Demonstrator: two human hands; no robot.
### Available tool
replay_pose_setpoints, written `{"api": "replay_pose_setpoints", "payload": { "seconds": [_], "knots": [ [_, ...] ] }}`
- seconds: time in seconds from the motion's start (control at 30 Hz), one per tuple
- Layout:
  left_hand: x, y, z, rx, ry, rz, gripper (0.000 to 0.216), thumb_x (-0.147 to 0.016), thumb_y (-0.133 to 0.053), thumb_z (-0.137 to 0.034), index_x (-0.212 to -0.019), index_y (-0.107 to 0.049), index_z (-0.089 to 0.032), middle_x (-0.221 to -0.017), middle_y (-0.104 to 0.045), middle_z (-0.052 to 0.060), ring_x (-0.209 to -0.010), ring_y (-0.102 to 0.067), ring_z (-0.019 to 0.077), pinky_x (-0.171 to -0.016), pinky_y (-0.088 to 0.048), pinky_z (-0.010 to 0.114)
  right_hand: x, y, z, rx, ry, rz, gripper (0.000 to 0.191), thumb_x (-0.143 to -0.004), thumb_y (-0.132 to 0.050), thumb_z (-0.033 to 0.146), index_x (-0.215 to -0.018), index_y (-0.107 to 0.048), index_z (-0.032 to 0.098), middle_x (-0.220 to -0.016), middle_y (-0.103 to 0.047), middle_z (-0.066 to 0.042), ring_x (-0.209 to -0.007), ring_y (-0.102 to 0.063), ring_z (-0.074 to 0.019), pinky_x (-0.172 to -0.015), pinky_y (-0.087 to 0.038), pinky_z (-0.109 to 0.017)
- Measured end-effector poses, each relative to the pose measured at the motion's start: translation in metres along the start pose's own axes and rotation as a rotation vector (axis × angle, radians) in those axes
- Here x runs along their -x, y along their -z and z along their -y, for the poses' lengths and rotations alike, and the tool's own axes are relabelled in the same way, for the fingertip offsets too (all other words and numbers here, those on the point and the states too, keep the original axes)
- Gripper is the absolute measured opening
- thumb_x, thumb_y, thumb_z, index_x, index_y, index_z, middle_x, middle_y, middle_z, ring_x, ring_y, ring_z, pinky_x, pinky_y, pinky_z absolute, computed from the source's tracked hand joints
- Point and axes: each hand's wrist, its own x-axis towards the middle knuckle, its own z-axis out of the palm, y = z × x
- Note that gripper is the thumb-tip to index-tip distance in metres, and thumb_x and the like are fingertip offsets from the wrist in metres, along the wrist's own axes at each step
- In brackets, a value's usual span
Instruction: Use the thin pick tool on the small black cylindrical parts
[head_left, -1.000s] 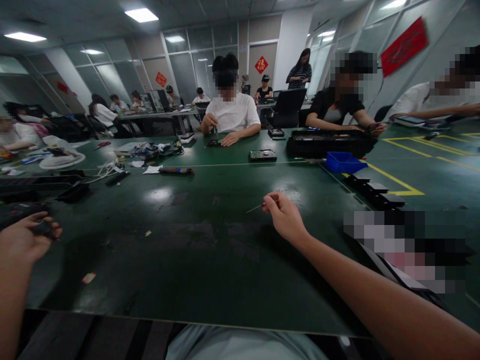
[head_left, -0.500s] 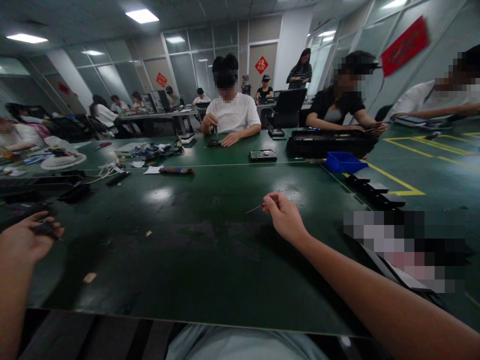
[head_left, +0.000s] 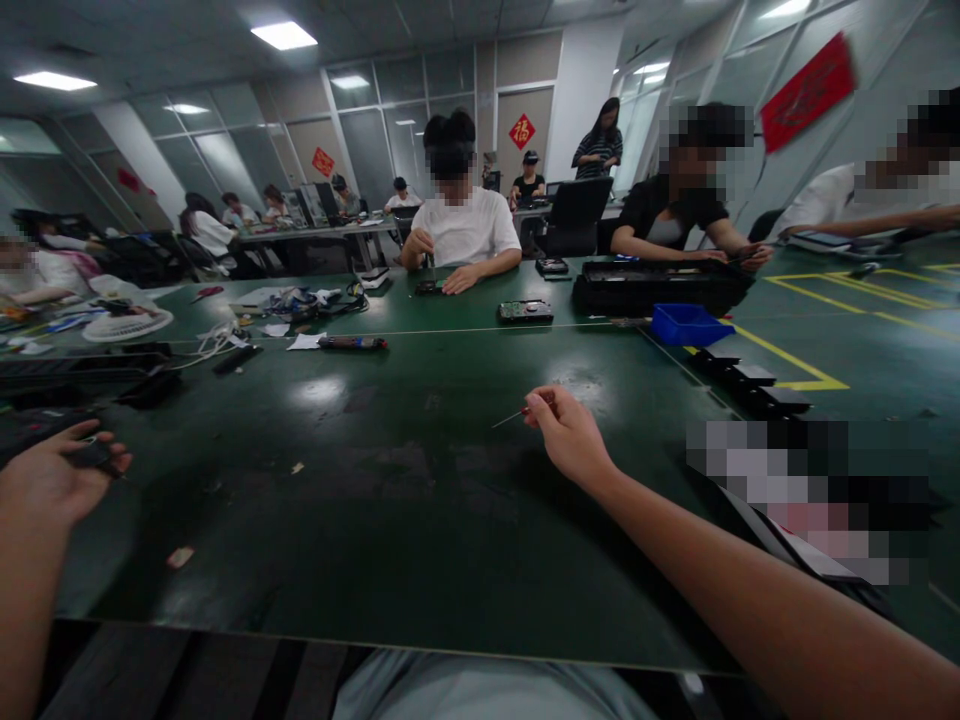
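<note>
My right hand (head_left: 568, 436) rests over the middle of the green table (head_left: 405, 500), fingers closed on a thin screwdriver (head_left: 519, 411) with a reddish grip; its metal tip points left. At the far left, my left hand (head_left: 52, 475) is curled round a small dark part (head_left: 91, 455), held just above the table's left edge. The two hands are far apart.
Black cases (head_left: 75, 375) lie at the left, a row of black parts (head_left: 750, 385) and a blue bin (head_left: 686, 325) at the right. A red-handled tool (head_left: 352, 342), cables and a circuit board (head_left: 525, 311) lie further back. People sit across the table and beside it.
My left hand has shifted slightly to the right with the dark part. The right hand and screwdriver have barely moved.
</note>
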Motion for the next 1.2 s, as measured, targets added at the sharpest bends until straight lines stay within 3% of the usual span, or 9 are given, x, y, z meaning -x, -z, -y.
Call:
{"api": "replay_pose_setpoints", "payload": {
  "seconds": [0.17,0.4,0.57,0.93,1.2],
  "knots": [
    [0.004,-0.007,-0.002,0.007,0.009,-0.034,0.029,-0.065,-0.04,0.007,-0.079,-0.049,-0.017,-0.069,-0.047,0.001,-0.055,-0.046,0.0143,-0.053,-0.045,0.024,0.0,0.001,0.002,0.004,-0.006,0.002,0.025,-0.096,-0.048,0.044,-0.091,-0.061,0.022,-0.079,-0.069,-0.003,-0.077,-0.066,-0.0209,-0.073,-0.048,-0.035],
    [0.015,-0.023,-0.002,-0.12,-0.081,0.073,0.014,-0.076,-0.049,-0.004,-0.077,-0.049,-0.018,-0.066,-0.047,-0.002,-0.056,-0.046,0.0119,-0.056,-0.045,0.023,-0.001,0.0,-0.005,-0.01,-0.004,-0.002,0.027,-0.096,-0.049,0.045,-0.093,-0.061,0.022,-0.081,-0.069,-0.004,-0.079,-0.067,-0.0213,-0.073,-0.048,-0.035],
    [0.032,-0.047,-0.004,-0.069,-0.101,0.089,0.021,-0.072,-0.045,0.002,-0.079,-0.051,-0.017,-0.067,-0.048,-0.001,-0.056,-0.046,0.0115,-0.06,-0.045,0.025,-0.001,0.0,-0.003,-0.005,0.0,-0.005,0.025,-0.096,-0.049,0.044,-0.092,-0.061,0.022,-0.079,-0.069,-0.003,-0.077,-0.067,-0.0209,-0.073,-0.048,-0.035],
    [0.088,-0.113,-0.015,0.035,-0.177,0.44,0.026,-0.074,-0.045,0.0,-0.091,-0.057,-0.016,-0.07,-0.053,0.0,-0.065,-0.049,0.0122,-0.067,-0.045,0.025,0.0,0.002,-0.001,-0.008,0.002,0.0,0.025,-0.097,-0.049,0.043,-0.093,-0.061,0.022,-0.081,-0.07,-0.003,-0.079,-0.067,-0.0206,-0.074,-0.048,-0.036],
    [0.157,-0.169,-0.011,0.151,-0.149,0.76,0.033,-0.068,-0.048,-0.004,-0.098,-0.06,-0.013,-0.071,-0.052,0.003,-0.063,-0.05,0.015,-0.062,-0.043,0.025,0.001,0.004,0.003,0.002,-0.004,0.008,0.024,-0.097,-0.048,0.042,-0.093,-0.061,0.022,-0.081,-0.069,-0.003,-0.079,-0.068,-0.0208,-0.074,-0.049,-0.036]
  ]
}}
